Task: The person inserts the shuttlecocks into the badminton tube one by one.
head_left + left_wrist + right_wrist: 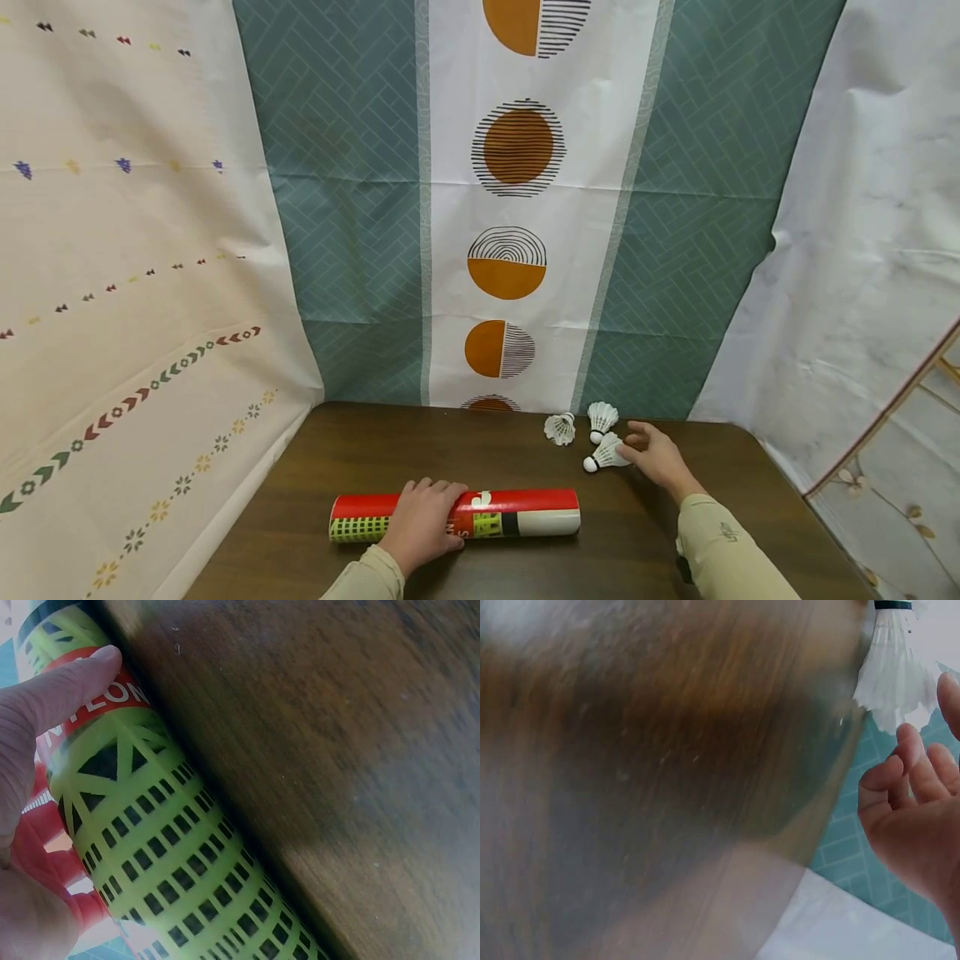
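Observation:
A red and yellow-green shuttlecock tube (543, 500) lies sideways near the front of the table. My left hand (426, 521) grips it from above around the middle. In the left wrist view the thumb (82, 679) presses on the printed side of the tube (172, 847). My right hand (660, 460) is beside the nearest white shuttlecock (609, 452), with loosely bent fingers and nothing gripped. The right wrist view has its fingertips (907, 735) right at the feather skirt of a shuttlecock (898, 675). Two more shuttlecocks, one upper (602, 417) and one left (559, 428), lie close by.
The dark wooden table (450, 446) has rounded back corners. A green and white patterned cloth (360, 250) hangs along its back edge. Pale cloths hang at the left (150, 250) and right (862, 250) sides.

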`<state>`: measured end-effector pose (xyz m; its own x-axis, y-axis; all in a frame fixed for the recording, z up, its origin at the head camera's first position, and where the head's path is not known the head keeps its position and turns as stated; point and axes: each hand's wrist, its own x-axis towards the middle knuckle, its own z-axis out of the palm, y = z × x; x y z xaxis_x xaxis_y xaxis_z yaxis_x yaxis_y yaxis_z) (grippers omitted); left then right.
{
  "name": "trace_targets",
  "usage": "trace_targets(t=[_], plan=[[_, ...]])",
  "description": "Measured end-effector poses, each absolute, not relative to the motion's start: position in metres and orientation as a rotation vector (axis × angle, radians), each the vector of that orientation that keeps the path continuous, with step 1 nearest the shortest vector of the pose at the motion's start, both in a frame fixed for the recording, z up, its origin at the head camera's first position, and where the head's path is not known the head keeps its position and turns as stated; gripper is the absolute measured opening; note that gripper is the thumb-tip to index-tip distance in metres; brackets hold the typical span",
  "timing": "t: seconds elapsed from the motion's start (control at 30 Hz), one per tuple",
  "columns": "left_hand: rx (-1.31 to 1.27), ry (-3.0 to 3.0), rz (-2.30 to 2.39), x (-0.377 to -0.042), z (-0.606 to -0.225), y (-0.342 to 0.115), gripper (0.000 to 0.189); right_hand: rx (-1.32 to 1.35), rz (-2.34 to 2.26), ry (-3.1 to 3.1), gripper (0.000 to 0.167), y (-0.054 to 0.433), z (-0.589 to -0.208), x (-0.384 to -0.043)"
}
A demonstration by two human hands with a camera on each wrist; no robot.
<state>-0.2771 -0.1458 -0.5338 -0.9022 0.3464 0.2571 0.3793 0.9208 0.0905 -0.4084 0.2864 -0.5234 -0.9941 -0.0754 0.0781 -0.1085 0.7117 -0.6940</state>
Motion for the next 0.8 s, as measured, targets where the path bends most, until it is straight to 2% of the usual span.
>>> trace_targets(t=[0.3, 0.5, 0.8], plan=[[-0.542, -2.86, -0.215, -0.276, -0.532, -0.145, 0.073, 0.075, 1.362, -2.815, 0.066, 0.281, -0.519, -0.408], [-0.531, -2.86, -0.216, -0.276, -0.533, -0.145, 0.073, 0.026, 1.549, -2.752, 0.069, 0.288, -0.508, -0.392], [-0.527, -2.861, -0.24, -0.278, -0.536, -0.146, 0.073, -0.214, 1.981, -2.457, 0.072, 0.293, -0.509, -0.365]])
